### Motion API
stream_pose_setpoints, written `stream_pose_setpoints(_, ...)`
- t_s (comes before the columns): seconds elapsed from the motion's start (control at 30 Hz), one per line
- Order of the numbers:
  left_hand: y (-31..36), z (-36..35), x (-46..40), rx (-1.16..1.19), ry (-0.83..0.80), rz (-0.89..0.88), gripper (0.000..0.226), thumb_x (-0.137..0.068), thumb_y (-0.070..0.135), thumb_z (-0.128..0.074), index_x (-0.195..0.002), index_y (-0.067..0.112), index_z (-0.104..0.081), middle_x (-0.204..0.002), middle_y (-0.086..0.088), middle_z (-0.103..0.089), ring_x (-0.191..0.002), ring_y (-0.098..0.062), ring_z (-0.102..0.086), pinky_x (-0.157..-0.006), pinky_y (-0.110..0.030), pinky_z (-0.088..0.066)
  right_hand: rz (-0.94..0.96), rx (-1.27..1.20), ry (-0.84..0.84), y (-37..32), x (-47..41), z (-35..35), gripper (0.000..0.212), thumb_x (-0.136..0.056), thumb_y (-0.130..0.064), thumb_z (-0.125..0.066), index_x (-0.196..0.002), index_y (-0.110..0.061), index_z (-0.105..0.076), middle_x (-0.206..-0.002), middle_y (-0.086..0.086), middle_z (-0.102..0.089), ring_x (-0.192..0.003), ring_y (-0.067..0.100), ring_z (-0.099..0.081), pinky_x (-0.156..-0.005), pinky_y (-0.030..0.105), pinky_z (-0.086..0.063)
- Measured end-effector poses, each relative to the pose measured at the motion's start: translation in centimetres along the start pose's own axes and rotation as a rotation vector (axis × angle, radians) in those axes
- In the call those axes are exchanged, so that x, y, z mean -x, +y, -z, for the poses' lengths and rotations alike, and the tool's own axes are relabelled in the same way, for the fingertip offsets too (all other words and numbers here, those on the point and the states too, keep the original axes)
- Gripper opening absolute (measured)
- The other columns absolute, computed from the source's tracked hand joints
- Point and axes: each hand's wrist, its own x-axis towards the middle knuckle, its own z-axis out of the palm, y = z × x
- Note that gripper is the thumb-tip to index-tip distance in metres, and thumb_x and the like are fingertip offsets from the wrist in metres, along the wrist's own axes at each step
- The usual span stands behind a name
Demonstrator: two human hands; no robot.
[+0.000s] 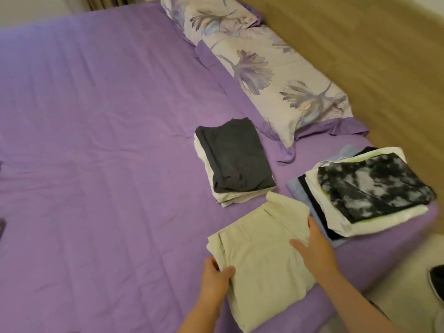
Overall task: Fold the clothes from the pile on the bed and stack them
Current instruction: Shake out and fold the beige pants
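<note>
- My left hand [216, 277] is pinching the near-left edge of the folded cream garment [262, 255], thumb on top, fingers [211, 261] curled beneath.
- My right hand [312, 246] is lying flat on the garment's right side, fingers [299, 246] straight and spread.
- The garment is lying on the purple bed [108, 140], near its edge.
- A grey-topped stack [235, 159] is sitting just beyond it, and a tie-dye-topped stack [370, 186] to its right.

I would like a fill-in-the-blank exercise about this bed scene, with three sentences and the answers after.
1. Both hands touch the folded ____ garment.
2. The top item of the stack nearest the headboard has a black-and-white ____ pattern.
3. The left hand grips the garment's edge; the right hand rests ____ on top.

Answers: beige; tie-dye; flat
</note>
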Motion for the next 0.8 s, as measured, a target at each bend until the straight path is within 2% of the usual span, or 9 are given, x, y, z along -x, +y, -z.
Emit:
stream_pose_setpoints(0.2,-2.6,-4.4,-2.3,-0.02,0.056,0.005,0.025,-0.084,-0.002,-0.059,-0.102,0.012,-0.049,-0.107,-0.008,-0.061,-0.098,-0.023,-0.06,-0.087,-0.043,-0.052,-0.006,0.107,0.03,3.3,-1.7,0.7,0.08,-0.089,-0.018,-0.066,-0.151,-0.012,-0.016,-0.147,0.013,-0.039,-0.129,0.03,-0.044,-0.101,0.042,-0.043)
stream_pose_setpoints(0.27,-3.5,-4.7,-3.2,-0.083,0.125,0.022,0.026,-0.082,0.001,-0.063,-0.104,0.008,-0.051,-0.104,-0.011,-0.063,-0.095,-0.026,-0.062,-0.083,-0.045,-0.053,0.069,0.403,0.09,3.6,-1.5,0.1,0.091,-0.078,-0.018,-0.078,-0.15,-0.008,-0.023,-0.144,0.018,-0.041,-0.124,0.035,-0.048,-0.094,0.045,-0.047)
stream_pose_setpoints(0.3,-3.9,-4.7,-3.4,-0.113,0.167,0.052,0.026,-0.082,0.006,-0.067,-0.103,0.005,-0.052,-0.102,-0.013,-0.064,-0.092,-0.03,-0.063,-0.08,-0.045,-0.054,0.152,0.543,0.103,3.7,-1.1,-0.4,0.09,-0.07,-0.013,-0.083,-0.146,-0.007,-0.034,-0.141,0.022,-0.044,-0.121,0.039,-0.052,-0.09,0.047,-0.05)
stream_pose_setpoints(0.37,-4.4,-4.5,-3.5,-0.14,0.215,0.141,0.028,-0.082,0.019,-0.072,-0.098,0.003,-0.056,-0.093,-0.015,-0.066,-0.085,-0.034,-0.066,-0.066,-0.041,-0.056,0.399,0.706,0.136,3.8,-0.4,-1.7,0.067,-0.068,0.006,-0.071,-0.131,-0.012,-0.058,-0.135,0.026,-0.051,-0.116,0.045,-0.056,-0.083,0.053,-0.052)
stream_pose_setpoints(0.43,-4.7,-4.0,-3.2,-0.172,0.202,0.212,0.029,-0.083,0.03,-0.072,-0.088,0.005,-0.058,-0.08,-0.013,-0.066,-0.071,-0.03,-0.066,-0.055,-0.034,-0.053,0.527,0.797,0.047,3.7,-0.2,-2.9,0.056,-0.076,0.002,-0.047,-0.124,-0.022,-0.065,-0.138,0.022,-0.05,-0.123,0.048,-0.049,-0.09,0.058,-0.047)
stream_pose_setpoints(0.5,-4.9,-3.6,-3.1,-0.21,0.163,0.231,0.027,-0.085,0.032,-0.068,-0.077,0.008,-0.058,-0.07,-0.009,-0.064,-0.061,-0.025,-0.061,-0.056,-0.034,-0.052,0.418,0.835,-0.144,3.4,-0.9,-3.8,0.057,-0.089,-0.006,-0.04,-0.138,-0.034,-0.049,-0.157,0.012,-0.023,-0.143,0.039,-0.021,-0.11,0.054,-0.028)
stream_pose_setpoints(0.57,-4.8,-3.1,-2.8,-0.156,0.109,0.236,0.025,-0.088,0.028,-0.065,-0.073,0.01,-0.056,-0.06,-0.005,-0.061,-0.051,-0.021,-0.054,-0.05,-0.031,-0.048,0.27,0.753,-0.268,3.1,-2.2,-4.1,0.048,-0.099,-0.026,-0.038,-0.145,-0.042,-0.033,-0.161,0.0,0.001,-0.148,0.027,0.004,-0.118,0.045,-0.013)
stream_pose_setpoints(0.67,-4.9,-1.7,-1.3,-0.031,0.09,0.256,0.029,-0.09,0.02,-0.062,-0.064,0.01,-0.052,-0.047,-0.001,-0.051,-0.04,-0.017,-0.044,-0.042,-0.021,-0.033,0.178,0.755,-0.323,1.0,-2.2,-4.2,0.05,-0.096,-0.052,-0.039,-0.144,-0.037,-0.034,-0.161,0.004,0.005,-0.146,0.03,0.01,-0.117,0.046,-0.009)
stream_pose_setpoints(0.8,-5.0,0.4,1.5,0.007,0.104,0.244,0.026,-0.093,0.015,-0.058,-0.07,0.011,-0.047,-0.058,-0.005,-0.049,-0.044,-0.017,-0.046,-0.044,-0.021,-0.031,0.343,0.98,-0.26,-1.7,1.5,-5.7,0.059,-0.095,-0.053,-0.038,-0.149,-0.031,-0.024,-0.159,0.014,0.012,-0.146,0.034,0.015,-0.116,0.048,-0.003)
